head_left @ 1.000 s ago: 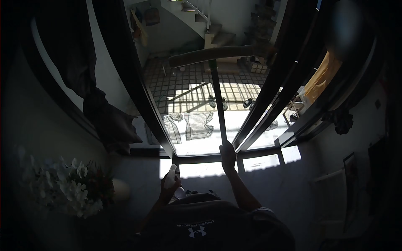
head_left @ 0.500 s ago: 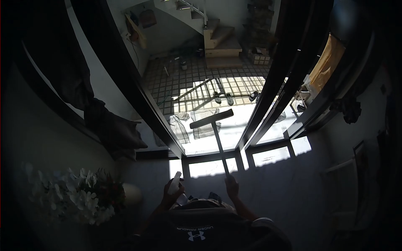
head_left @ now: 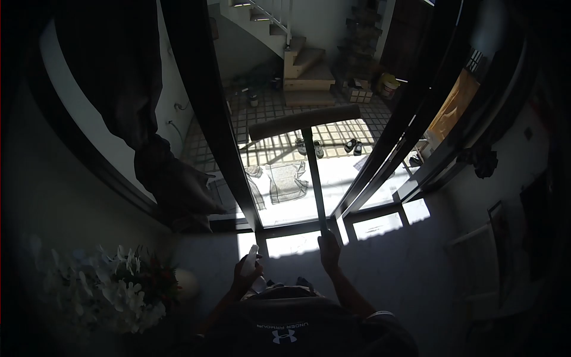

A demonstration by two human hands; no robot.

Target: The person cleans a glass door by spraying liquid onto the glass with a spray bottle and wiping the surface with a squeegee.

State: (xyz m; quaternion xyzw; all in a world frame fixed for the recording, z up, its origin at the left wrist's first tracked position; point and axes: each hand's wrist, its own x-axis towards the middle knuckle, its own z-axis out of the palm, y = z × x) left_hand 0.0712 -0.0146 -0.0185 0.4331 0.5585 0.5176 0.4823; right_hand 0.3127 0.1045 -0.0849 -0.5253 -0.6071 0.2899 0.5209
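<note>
My left hand (head_left: 246, 271) is wrapped round a white spray bottle (head_left: 252, 254) in front of my body, its nozzle pointing up. In my right hand (head_left: 329, 251) is the handle of a long squeegee (head_left: 316, 178), held with its wide T-shaped head up. The dark head stands across the doorway opening, slightly tilted, with its right end higher. Whether it touches any glass I cannot tell. Dark door frames (head_left: 223, 131) rise on both sides of it.
A bunched dark curtain (head_left: 172, 181) hangs at left, above white flowers (head_left: 119, 291). Beyond the doorway are striped cloths (head_left: 288, 181) on the floor, several shoes (head_left: 353, 146), a staircase (head_left: 308, 74) and a bucket (head_left: 389, 87). Another dark frame (head_left: 386, 160) stands at right.
My right hand has moved up and forward, raising the squeegee so its head is higher and looks larger. My left hand keeps the spray bottle in nearly the same place. The view has shifted slightly.
</note>
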